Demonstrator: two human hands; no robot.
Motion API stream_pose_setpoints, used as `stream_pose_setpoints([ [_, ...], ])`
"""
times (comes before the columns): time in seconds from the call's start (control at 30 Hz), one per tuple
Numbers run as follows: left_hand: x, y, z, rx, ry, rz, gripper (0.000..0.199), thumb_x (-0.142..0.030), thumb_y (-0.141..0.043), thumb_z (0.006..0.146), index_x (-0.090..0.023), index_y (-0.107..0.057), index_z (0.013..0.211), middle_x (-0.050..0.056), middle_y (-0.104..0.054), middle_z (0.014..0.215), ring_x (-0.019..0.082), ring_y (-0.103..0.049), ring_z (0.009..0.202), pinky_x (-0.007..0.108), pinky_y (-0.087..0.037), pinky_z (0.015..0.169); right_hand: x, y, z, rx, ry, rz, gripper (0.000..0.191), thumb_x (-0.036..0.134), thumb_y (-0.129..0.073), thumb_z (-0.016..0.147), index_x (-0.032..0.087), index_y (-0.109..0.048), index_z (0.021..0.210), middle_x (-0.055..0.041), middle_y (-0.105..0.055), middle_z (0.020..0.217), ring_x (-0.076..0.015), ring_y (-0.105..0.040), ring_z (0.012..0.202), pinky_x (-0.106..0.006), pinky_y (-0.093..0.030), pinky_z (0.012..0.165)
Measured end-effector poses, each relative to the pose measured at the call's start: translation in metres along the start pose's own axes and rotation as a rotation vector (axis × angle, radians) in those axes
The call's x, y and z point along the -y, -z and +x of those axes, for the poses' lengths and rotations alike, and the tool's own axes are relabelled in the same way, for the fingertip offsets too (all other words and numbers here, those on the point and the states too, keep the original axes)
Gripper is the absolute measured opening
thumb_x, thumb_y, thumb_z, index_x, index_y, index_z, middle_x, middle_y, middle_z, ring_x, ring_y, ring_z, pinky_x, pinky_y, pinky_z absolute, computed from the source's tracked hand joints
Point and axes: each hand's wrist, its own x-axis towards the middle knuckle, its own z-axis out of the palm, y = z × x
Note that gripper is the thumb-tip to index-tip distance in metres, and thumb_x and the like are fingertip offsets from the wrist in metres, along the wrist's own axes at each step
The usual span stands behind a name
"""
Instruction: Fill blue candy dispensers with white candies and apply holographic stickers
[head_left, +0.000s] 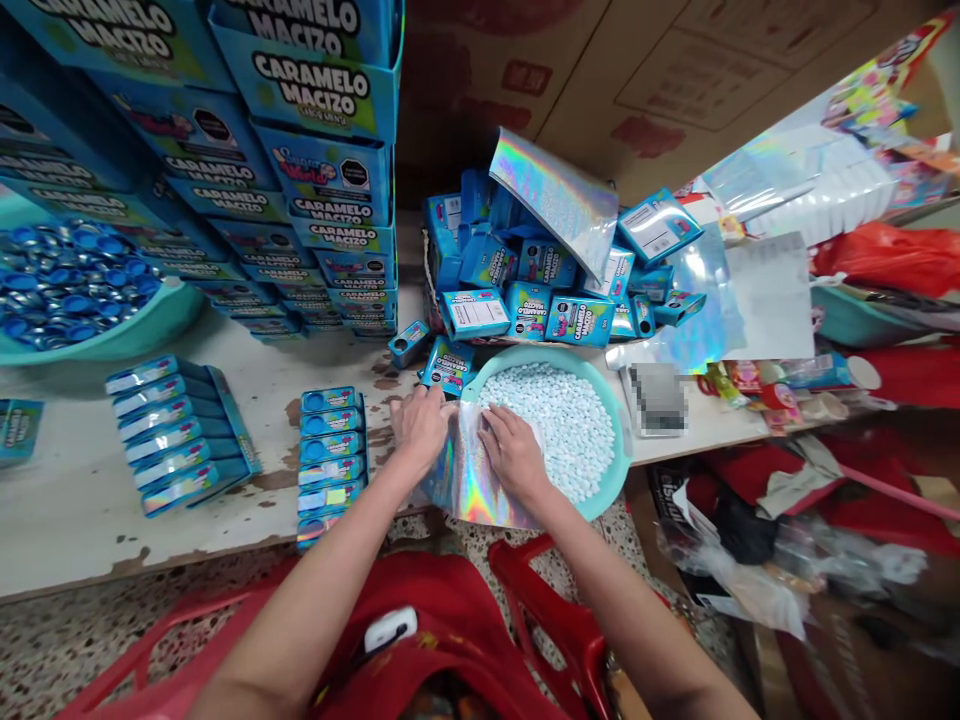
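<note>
My left hand point(421, 428) is closed at the upper left edge of a shiny holographic sheet point(474, 480), close to a loose blue candy box point(448, 364). My right hand point(514, 450) has its fingers closed on the upper part of the same sheet, over the left side of a turquoise bowl. That bowl point(624, 440) holds a mass of small pale candies point(574, 425). The sheet hangs down between both hands past the table's front edge. My fingertips are partly hidden, and the sheet's far side cannot be seen.
Stacked blue cartons point(330, 90) rise at the back left. Two rows of small boxes point(330, 450) point(169, 435) stand on the table point(270, 400). A heaped basket of boxes point(525, 265) sits behind the bowl. A tub of blue tins point(172, 310) is far left; red chair point(555, 600) below.
</note>
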Motion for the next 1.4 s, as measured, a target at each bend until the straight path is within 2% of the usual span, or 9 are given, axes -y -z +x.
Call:
stream_pose_setpoints([
  [0.23, 0.001, 0.009, 0.004, 0.02, 0.006, -0.008, 0.021, -0.034, -0.046, 0.09, -0.023, -0.063, 0.093, 0.007, -0.067, 0.094, 0.024, -0.06, 0.09, 0.035, -0.037, 0.08, 0.009, 0.059, 0.011, -0.112, -0.081, 0.078, 0.017, 0.031, -0.05, 0.091, 0.022, -0.065, 0.09, -0.0051, -0.068, 0.088, -0.021, -0.06, 0.088, -0.037, -0.046, 0.082],
  [0.43, 0.0, 0.02, 0.008, -0.087, -0.036, -0.065, 0.023, -0.033, -0.048, 0.089, -0.022, -0.064, 0.103, 0.011, -0.064, 0.103, 0.029, -0.052, 0.105, 0.042, -0.033, 0.091, 0.034, 0.119, 0.014, -0.283, -0.144, 0.139, 0.015, 0.033, -0.054, 0.089, 0.022, -0.063, 0.085, -0.0021, -0.066, 0.081, -0.0176, -0.062, 0.078, -0.032, -0.047, 0.074],
  [0.57, 0.005, 0.046, -0.019, -0.222, -0.241, -0.547, 0.042, -0.042, -0.05, 0.088, -0.02, -0.054, 0.124, 0.011, -0.052, 0.13, 0.028, -0.042, 0.121, 0.04, -0.032, 0.101, 0.061, 0.129, 0.014, -0.282, -0.12, 0.194, 0.012, 0.03, -0.056, 0.089, 0.022, -0.063, 0.083, -0.0014, -0.066, 0.08, -0.0164, -0.062, 0.076, -0.03, -0.047, 0.072],
  [0.67, 0.009, 0.061, -0.043, 0.014, -0.463, -0.957, 0.071, -0.043, -0.066, 0.076, -0.022, -0.039, 0.138, 0.01, -0.039, 0.144, 0.026, -0.042, 0.125, 0.034, -0.04, 0.096, 0.083, 0.124, 0.013, -0.241, -0.088, 0.242, 0.012, 0.031, -0.057, 0.088, 0.022, -0.063, 0.083, -0.0014, -0.066, 0.079, -0.0168, -0.062, 0.075, -0.03, -0.048, 0.071],
  [0.77, 0.019, 0.057, -0.057, 0.279, -0.399, -1.145, 0.043, -0.035, -0.066, 0.075, -0.018, -0.059, 0.115, 0.008, -0.062, 0.114, 0.02, -0.058, 0.099, 0.028, -0.046, 0.081, 0.102, 0.11, 0.012, -0.176, -0.09, 0.3, 0.012, 0.033, -0.059, 0.086, 0.022, -0.063, 0.083, -0.0011, -0.066, 0.078, -0.0167, -0.062, 0.074, -0.029, -0.048, 0.071],
  [0.83, 0.034, 0.05, -0.063, 0.31, -0.261, -1.171, 0.02, -0.032, -0.058, 0.08, -0.015, -0.065, 0.087, 0.003, -0.065, 0.079, 0.015, -0.059, 0.075, 0.025, -0.045, 0.07, 0.114, 0.093, 0.011, -0.135, -0.146, 0.361, 0.014, 0.034, -0.06, 0.085, 0.021, -0.064, 0.082, -0.0007, -0.067, 0.077, -0.0161, -0.061, 0.073, -0.028, -0.048, 0.07],
  [0.9, 0.057, 0.045, -0.072, 0.261, -0.147, -1.116, 0.02, -0.031, -0.054, 0.081, -0.015, -0.062, 0.073, 0.0, -0.059, 0.063, 0.012, -0.054, 0.063, 0.023, -0.042, 0.064, 0.127, 0.068, 0.011, -0.089, -0.233, 0.443, 0.015, 0.035, -0.06, 0.085, 0.021, -0.065, 0.082, -0.0005, -0.067, 0.077, -0.0157, -0.061, 0.072, -0.029, -0.048, 0.07],
  [1.17, 0.183, 0.062, -0.102, 0.054, 0.068, -0.776, 0.021, -0.029, -0.042, 0.085, -0.02, -0.05, 0.102, -0.005, -0.051, 0.059, 0.014, -0.05, 0.057, 0.024, -0.039, 0.059, 0.198, -0.061, 0.023, -0.07, -0.353, 0.566, 0.017, 0.037, -0.066, 0.078, 0.021, -0.073, 0.079, -0.0089, -0.056, 0.106, -0.0232, -0.052, 0.107, -0.039, -0.039, 0.096],
  [1.4, 0.219, 0.043, -0.074, 0.026, 0.026, -0.557, 0.016, -0.023, -0.035, 0.085, -0.02, -0.047, 0.096, -0.002, -0.053, 0.065, 0.016, -0.052, 0.061, 0.027, -0.039, 0.061, 0.218, -0.113, 0.037, -0.174, -0.407, 0.549, 0.014, 0.028, -0.062, 0.078, 0.016, -0.067, 0.073, -0.0105, -0.05, 0.102, -0.0236, -0.048, 0.106, -0.038, -0.037, 0.096],
])
